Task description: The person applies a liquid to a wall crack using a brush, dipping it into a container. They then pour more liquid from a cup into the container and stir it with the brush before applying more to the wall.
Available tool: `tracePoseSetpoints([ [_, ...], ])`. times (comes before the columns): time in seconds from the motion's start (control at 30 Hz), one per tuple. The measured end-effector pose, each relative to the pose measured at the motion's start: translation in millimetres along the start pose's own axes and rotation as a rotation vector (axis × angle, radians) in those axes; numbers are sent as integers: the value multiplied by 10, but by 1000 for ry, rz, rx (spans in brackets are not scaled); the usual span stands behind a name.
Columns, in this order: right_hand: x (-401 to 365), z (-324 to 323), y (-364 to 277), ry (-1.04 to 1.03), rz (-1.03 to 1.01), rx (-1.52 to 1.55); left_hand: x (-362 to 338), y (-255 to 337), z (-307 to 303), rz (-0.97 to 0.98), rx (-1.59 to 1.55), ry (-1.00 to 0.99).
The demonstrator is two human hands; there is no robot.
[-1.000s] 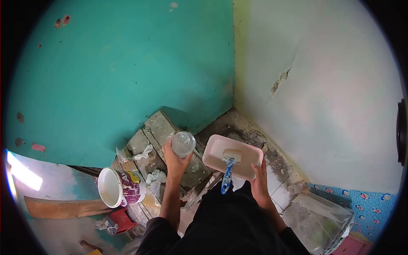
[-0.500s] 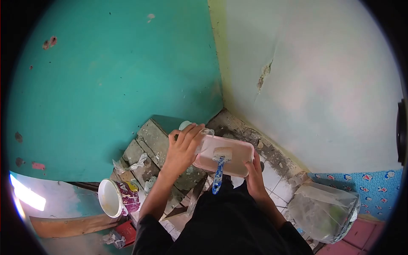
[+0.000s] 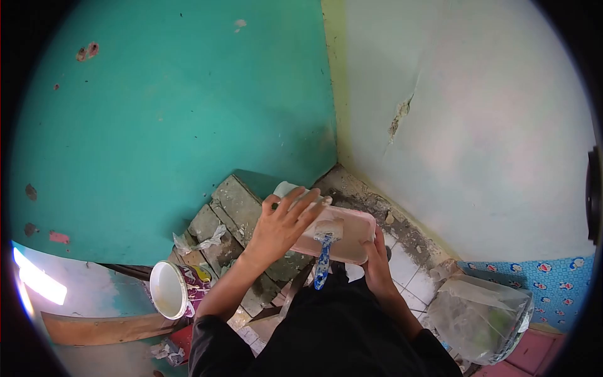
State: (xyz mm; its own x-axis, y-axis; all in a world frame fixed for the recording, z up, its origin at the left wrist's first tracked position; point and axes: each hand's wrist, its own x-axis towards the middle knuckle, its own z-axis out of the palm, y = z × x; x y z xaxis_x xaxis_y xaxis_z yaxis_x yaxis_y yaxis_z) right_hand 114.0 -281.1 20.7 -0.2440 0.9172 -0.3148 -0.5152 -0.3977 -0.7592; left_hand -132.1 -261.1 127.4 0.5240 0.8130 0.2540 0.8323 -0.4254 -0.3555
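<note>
My left hand point(image 3: 282, 223) grips a whitish translucent plastic cup point(image 3: 287, 188), tipped on its side over the left end of a shallow pink tray point(image 3: 372, 220). The fingers hide much of the cup. My right hand point(image 3: 375, 261) holds the tray by its right side, the thumb over the rim. Inside the tray rests a putty knife point(image 3: 322, 267) with a blue patterned handle, its pale-smeared blade on the tray floor and its handle sticking out over the near rim toward my body.
A white-and-purple paint bucket point(image 3: 168, 290) stands at the lower left beside broken boards point(image 3: 239, 204) and crumpled plastic point(image 3: 213, 237). A clear plastic bag point(image 3: 480, 314) sits at the right. Ahead, a green wall point(image 3: 207, 113) meets a pale wall point(image 3: 477, 125) with a cracked patch point(image 3: 399, 119).
My left hand has shifted slightly right over the tray, turning the cup so that it lies flatter. The right hand still holds the tray. The view has shifted slightly.
</note>
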Motion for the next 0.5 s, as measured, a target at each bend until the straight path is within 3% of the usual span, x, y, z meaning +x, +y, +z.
tracePoseSetpoints([
  [0.23,-267,31,21,-15,-5,-61,-283,73,-305,-325,-629,146],
  [0.5,-915,-72,-1,54,37,-3,-762,599,-536,-500,-756,135],
])
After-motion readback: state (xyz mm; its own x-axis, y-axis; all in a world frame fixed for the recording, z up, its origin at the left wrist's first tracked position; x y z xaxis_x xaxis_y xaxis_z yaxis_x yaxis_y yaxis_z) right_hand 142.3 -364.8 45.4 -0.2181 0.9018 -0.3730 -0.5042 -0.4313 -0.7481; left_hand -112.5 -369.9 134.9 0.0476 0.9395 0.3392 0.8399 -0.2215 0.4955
